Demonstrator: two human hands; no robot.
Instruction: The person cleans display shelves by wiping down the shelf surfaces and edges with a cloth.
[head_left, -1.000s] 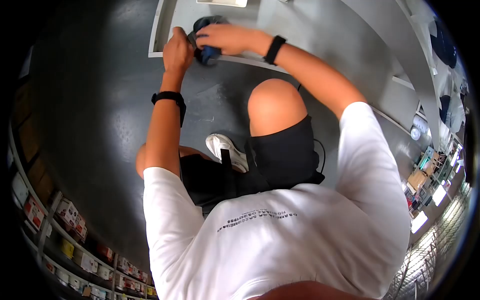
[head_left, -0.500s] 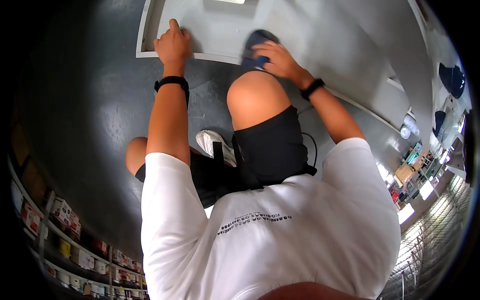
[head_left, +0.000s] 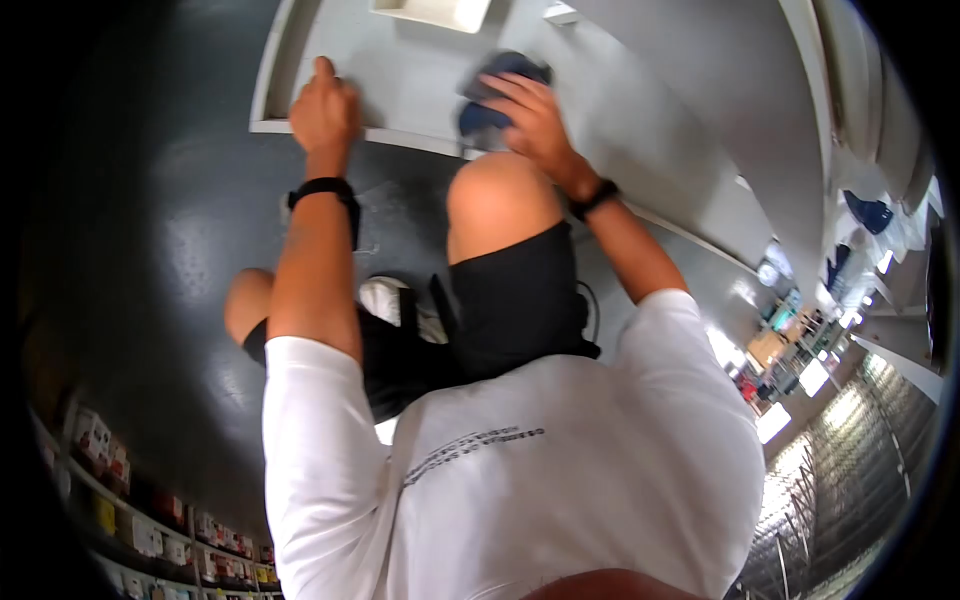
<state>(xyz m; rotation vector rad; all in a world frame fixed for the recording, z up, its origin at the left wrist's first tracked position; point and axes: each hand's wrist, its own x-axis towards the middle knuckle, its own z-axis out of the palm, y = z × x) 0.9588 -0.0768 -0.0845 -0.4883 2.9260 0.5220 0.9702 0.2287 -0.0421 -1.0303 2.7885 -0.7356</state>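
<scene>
My left hand (head_left: 325,112) reaches over the front rim of a white shelf (head_left: 410,143), near its left corner. Its fingers are curled and one knuckle sticks up; whatever they close on, if anything, is hidden. Inside the same shelf, my right hand (head_left: 535,118) presses on a dark blue cloth-like item (head_left: 483,118), just beyond my raised knee. That item is blurred by motion, so its exact kind is unclear. My fingers lie across its top and right side.
A white open bin (head_left: 440,12) sits deeper on the shelf. Dark blue items (head_left: 868,212) hang or lie at the far right. Racks with boxes (head_left: 150,540) line the lower left. My white shoe (head_left: 385,297) is on the grey floor (head_left: 180,230).
The view has shifted, and more of the white bin shows. My right hand and the dark blue item have moved slightly left along the shelf. My left hand stays near the corner.
</scene>
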